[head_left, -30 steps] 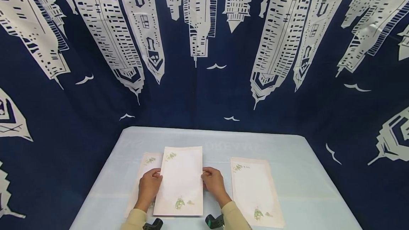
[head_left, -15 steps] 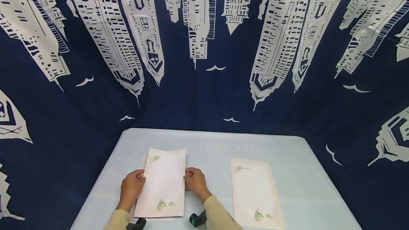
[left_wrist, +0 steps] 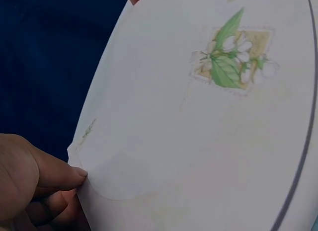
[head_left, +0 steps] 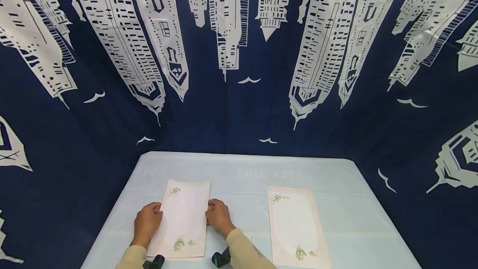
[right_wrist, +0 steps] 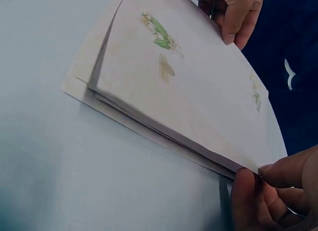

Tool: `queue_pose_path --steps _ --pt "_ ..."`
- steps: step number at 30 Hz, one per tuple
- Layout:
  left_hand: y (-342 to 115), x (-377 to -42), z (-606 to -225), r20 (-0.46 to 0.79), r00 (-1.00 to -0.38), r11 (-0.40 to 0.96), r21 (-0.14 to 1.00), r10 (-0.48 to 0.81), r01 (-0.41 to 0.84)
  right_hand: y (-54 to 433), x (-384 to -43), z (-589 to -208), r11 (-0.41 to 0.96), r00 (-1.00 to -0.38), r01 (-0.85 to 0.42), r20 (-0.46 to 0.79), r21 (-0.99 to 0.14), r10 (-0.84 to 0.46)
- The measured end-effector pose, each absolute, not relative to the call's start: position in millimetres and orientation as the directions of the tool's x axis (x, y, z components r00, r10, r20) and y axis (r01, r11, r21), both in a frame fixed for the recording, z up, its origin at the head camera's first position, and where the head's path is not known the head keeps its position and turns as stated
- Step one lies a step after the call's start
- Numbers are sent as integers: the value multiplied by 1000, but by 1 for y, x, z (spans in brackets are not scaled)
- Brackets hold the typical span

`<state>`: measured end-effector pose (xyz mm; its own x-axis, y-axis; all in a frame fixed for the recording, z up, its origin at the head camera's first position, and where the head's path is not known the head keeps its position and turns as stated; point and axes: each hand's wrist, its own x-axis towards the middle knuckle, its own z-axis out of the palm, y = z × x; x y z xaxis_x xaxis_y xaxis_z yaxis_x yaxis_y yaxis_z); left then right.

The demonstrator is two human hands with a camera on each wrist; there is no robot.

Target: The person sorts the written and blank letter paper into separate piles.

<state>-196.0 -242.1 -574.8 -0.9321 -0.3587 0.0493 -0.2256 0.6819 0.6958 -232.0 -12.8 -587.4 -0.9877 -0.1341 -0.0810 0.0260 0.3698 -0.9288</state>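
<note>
A sheet of pale pink stationery paper [head_left: 184,219] with green leaf prints lies over other like sheets at the left of the table. My left hand [head_left: 147,222] pinches its left edge between thumb and fingers. Along the opposite edge, my right hand [head_left: 219,216] pinches it the same way. In the right wrist view the lower sheets [right_wrist: 74,87] stick out under the held paper, with a gap between the layers. The left wrist view has the left thumb [left_wrist: 64,172] lying on the paper's face.
To the right lies a second pile of the same printed paper [head_left: 298,227], apart from the hands. Both rest on a white-covered table [head_left: 239,165]. Behind it hangs a dark blue cloth [head_left: 209,128] printed with white buildings and birds.
Both hands have carried the held sheet leftward and lowered it over the left-hand paper, which it now nearly covers. The right-hand pile stays put.
</note>
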Motion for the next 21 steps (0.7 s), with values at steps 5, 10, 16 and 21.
queue_pose_path --steps 5,10,16,21 --pt "-243 -196 -578 51 -927 703 667 -371 -245 -14 -231 -585 454 -988 -8 -64 -891 -142" --pt "-241 -197 -580 51 -923 725 636 -381 -264 -12 -229 -583 492 -986 -53 -34 -869 -166" --pt "-238 -196 -581 94 -920 775 575 -381 -262 -6 -228 -580 516 -983 -89 -7 -852 -181" --pt "-231 -193 -579 94 -911 785 548 -401 -289 10 -225 -577 506 -983 -107 13 -856 -184"
